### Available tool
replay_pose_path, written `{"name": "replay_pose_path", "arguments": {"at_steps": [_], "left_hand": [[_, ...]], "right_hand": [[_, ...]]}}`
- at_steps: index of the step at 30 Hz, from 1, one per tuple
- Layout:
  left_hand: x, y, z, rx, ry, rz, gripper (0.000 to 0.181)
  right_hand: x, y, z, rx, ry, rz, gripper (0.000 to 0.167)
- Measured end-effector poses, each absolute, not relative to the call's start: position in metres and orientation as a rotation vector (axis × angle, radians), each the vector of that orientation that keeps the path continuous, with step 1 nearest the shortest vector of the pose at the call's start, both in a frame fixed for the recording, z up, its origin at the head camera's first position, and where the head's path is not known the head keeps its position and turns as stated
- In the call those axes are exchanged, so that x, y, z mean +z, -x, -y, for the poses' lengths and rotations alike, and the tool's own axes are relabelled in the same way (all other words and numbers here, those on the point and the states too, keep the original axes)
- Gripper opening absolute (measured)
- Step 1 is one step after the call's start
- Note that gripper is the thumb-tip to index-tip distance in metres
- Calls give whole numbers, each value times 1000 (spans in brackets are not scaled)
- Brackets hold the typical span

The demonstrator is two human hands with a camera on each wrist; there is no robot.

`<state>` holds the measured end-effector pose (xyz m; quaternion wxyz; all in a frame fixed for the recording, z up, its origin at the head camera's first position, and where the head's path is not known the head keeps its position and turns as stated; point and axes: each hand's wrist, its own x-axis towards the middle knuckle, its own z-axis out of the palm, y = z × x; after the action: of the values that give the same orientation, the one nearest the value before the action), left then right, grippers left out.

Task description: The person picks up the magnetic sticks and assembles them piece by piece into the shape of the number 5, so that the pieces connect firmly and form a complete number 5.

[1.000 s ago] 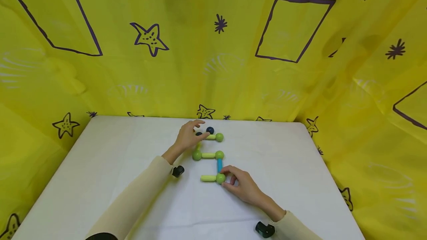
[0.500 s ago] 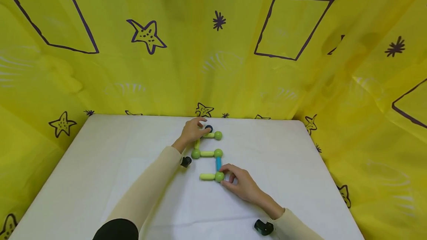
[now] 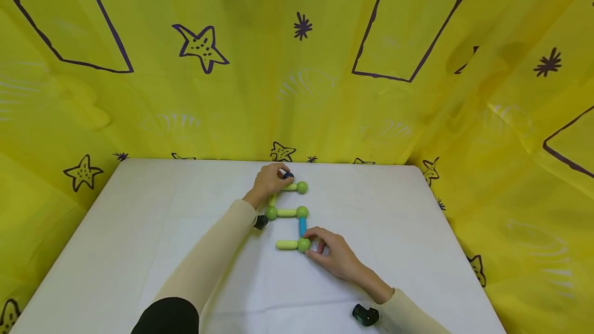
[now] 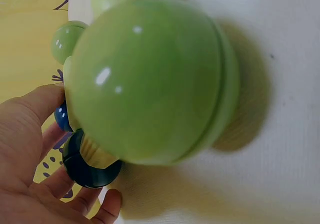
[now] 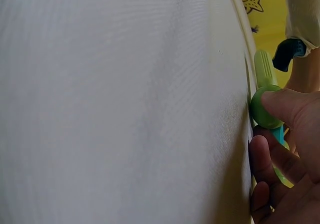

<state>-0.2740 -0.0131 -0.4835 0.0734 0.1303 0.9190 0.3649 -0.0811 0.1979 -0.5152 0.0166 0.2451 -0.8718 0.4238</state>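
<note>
A zigzag of magnetic rods and balls lies on the white table. My left hand [image 3: 269,180] is at its far end, pinching a dark blue ball [image 3: 289,176] between thumb and finger. Behind that thumb, a dark ball [image 4: 90,166] at the far-left corner shows in the left wrist view. My right hand [image 3: 337,256] holds the near-right green ball [image 3: 303,245] between thumb and fingers. That ball joins a pale green rod [image 3: 286,245] and a blue rod [image 3: 302,227]. Further up are a green ball [image 3: 302,212], a pale rod [image 3: 286,213] and another green ball [image 3: 271,213].
A green ball [image 3: 302,187] ends the far row. White cloth [image 3: 399,220] covers the table. A yellow patterned curtain [image 3: 260,92] hangs behind and at both sides. Dark wrist cameras [image 3: 365,315] sit at both cuffs.
My left hand has moved slightly right, and its thumb and finger have closed on the dark blue ball. My right hand keeps its hold on the near green ball.
</note>
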Motion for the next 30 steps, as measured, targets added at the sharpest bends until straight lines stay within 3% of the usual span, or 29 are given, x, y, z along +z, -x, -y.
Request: {"name": "replay_pose_path", "arguments": {"at_steps": [18, 30], "left_hand": [[-474, 266, 33, 1298, -527, -2803, 34], [-467, 229, 72, 1444, -617, -2827, 31]], "right_hand": [[-510, 84, -194, 1328, -689, 2792, 36], [-507, 95, -196, 1273, -714, 2836, 35]]}}
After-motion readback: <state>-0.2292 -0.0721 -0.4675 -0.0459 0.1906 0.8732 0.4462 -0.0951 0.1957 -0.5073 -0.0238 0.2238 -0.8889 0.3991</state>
